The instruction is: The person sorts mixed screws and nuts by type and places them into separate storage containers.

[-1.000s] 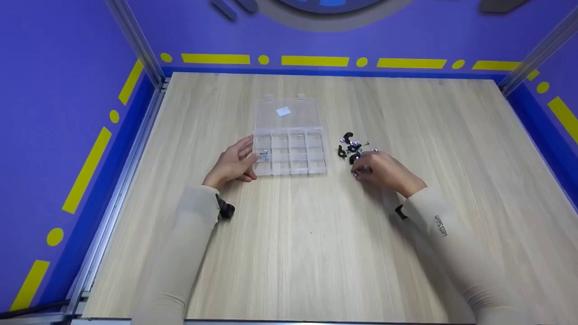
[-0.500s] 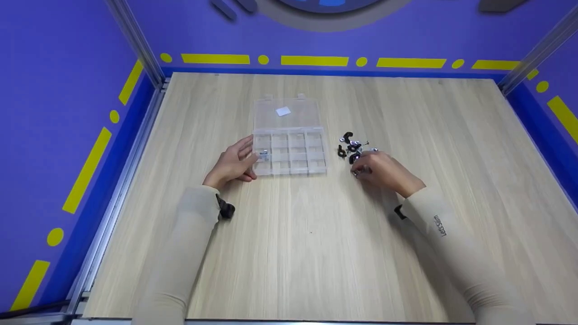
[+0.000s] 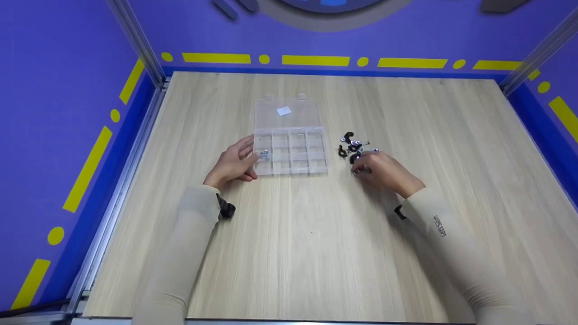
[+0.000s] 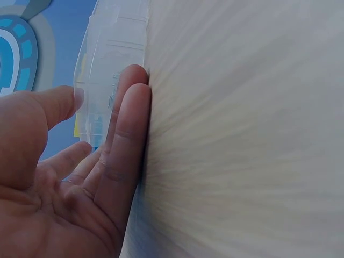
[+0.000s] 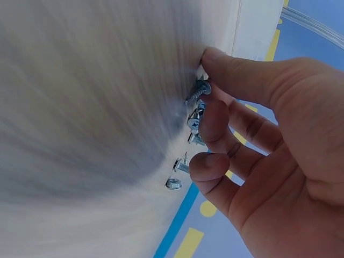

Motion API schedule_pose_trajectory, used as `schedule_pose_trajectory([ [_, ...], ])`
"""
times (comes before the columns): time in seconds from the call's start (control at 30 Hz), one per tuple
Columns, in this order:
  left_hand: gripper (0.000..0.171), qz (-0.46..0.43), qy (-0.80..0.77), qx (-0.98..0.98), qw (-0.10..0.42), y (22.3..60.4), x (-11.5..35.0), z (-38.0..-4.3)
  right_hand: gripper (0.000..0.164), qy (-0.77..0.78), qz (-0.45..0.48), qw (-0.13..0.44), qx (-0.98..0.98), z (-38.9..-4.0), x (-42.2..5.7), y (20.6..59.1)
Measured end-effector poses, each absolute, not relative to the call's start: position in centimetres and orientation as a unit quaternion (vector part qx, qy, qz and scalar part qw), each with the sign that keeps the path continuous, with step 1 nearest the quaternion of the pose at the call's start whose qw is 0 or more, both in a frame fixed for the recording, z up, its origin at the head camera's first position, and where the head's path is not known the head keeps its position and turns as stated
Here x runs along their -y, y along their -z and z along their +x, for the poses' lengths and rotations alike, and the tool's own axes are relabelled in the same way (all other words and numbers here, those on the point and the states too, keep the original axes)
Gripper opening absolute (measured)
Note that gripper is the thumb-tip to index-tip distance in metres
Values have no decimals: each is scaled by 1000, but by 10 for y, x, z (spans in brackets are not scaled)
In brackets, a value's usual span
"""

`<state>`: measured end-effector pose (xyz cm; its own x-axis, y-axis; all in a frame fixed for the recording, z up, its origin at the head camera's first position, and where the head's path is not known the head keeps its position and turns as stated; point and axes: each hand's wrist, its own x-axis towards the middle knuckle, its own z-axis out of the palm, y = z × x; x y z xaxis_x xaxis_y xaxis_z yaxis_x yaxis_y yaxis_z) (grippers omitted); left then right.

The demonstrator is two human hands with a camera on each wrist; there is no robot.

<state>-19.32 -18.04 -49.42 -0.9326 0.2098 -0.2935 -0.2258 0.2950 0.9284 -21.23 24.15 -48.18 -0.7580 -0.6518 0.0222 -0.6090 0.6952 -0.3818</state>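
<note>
Left hand [image 3: 232, 162] unmoved at box [image 3: 291, 171] edge

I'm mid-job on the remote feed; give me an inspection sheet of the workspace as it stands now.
Surface: wood-grain table, pale.
Job's things: clear divided box, lid open; small metal parts in its left column. Right of it, a loose pile of screws and black curved parts.
Clutter: one tiny dark speck nearer the person than the box.
Grippers: bare hands; left hand rests against the box's left side; right hand has curled fingers at a screw, grip unclear.
Cables: dark cable-like strand at lower left, off the table.
Surroundings: blue-purple panels with yellow marks; metal rails.
</note>
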Motion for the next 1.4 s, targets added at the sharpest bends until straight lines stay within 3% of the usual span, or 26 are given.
schedule_pose_trajectory([
  [0.3, 71, -8, -596, -778, 197, 492, 181, -195, 14, 190, -343, 44, -919, -213, -239, 478],
  [0.8, 69, -7, -594, -786, 171, 492, 179, -191, 12, 226, -348, 22, -909, -219, -224, 457],
  [1.4, 70, -5, -599, -778, 189, 494, 181, -195, 14, 181, -402, -1, -898, -226, -160, 433],
])
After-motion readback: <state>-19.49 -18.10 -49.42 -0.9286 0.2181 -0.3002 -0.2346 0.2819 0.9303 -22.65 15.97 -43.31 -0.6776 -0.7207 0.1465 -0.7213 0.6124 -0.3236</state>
